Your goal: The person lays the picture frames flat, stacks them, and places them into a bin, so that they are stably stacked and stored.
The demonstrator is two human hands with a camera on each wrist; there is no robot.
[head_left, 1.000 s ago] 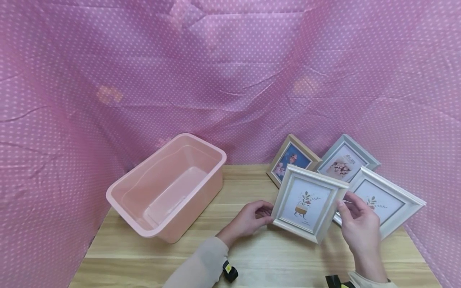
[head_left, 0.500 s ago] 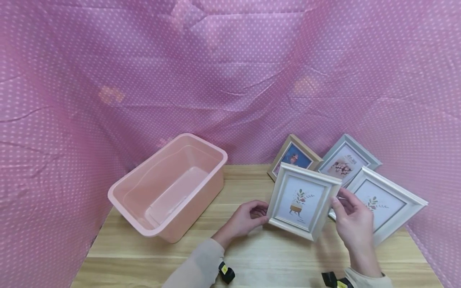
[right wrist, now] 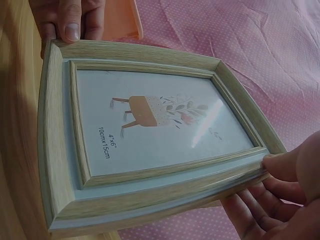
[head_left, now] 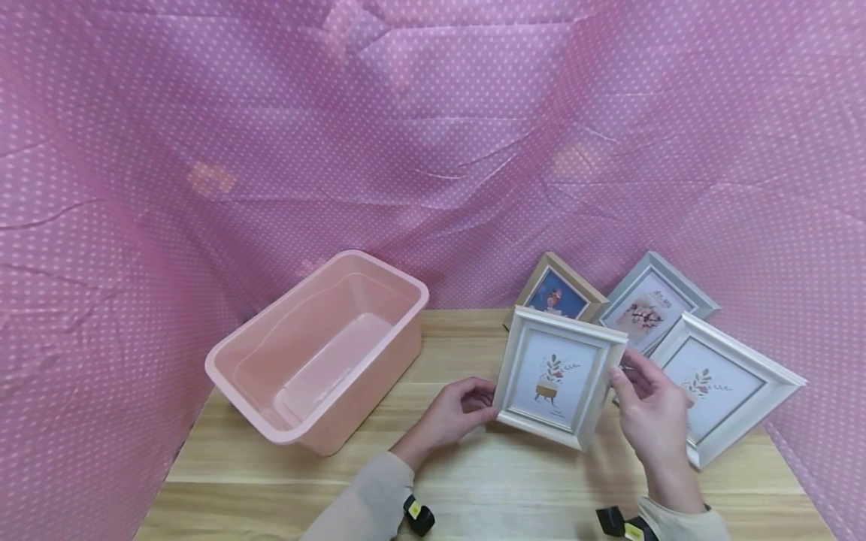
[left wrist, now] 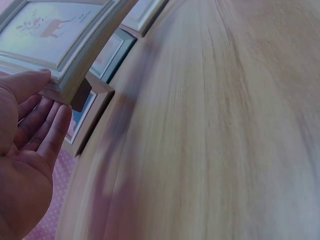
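Between thumb and fingers, the left hand (head_left: 455,415) and the right hand (head_left: 658,421) are pinching the cream picture frame (head_left: 558,379) by opposite sides. It is hanging tilted above the table (head_left: 514,492), right of the pink bin (head_left: 379,394). This step seems to be holding it up; the next move is probably calling for equal grips.

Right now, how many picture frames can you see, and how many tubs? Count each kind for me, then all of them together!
Picture frames: 4 (held frame, tan frame, grey frame, white frame)
Tubs: 1 (pink tub)
Total: 5
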